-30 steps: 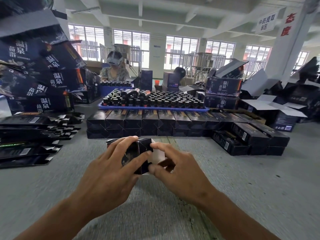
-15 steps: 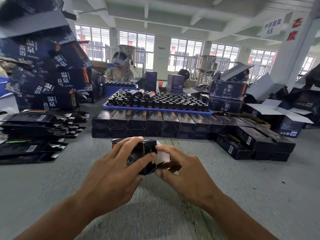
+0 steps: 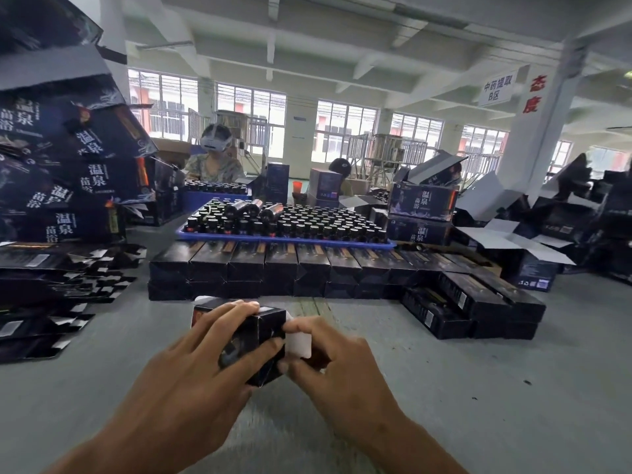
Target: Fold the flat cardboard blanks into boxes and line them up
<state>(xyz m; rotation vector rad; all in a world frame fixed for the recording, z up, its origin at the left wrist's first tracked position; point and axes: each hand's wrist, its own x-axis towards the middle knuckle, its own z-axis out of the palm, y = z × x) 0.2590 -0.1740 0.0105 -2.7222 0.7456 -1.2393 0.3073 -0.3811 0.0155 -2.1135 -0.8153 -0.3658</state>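
Between the two hands, low over the grey bench: one small dark box, squared up into a tube, its end being closed. Left hand: grip wrapped round the box body, fingers over the top face, thumb along the near side, holding it steady. Right hand: grip narrow, fingertips pinching and pressing the white end flap at the box's right-hand end. Step in hand, by judgement: tucking that flap, the closing stage of folding one blank. Next move calls for bending the flap fully inward and seating its tongue in the slot, the left grip bracing against the push so that the thin walls do not bow; the finished box then belongs with the row. Look of the item: glossy black printed card, sharp creases, unprinted white inside, light and easily crushed. Beyond the grip, farther up the bench: row of finished boxes, two layers deep, continuing toward the right. Left of the grip, well apart: stack of flat blanks. Behind the row: blue tray of dark bottles.
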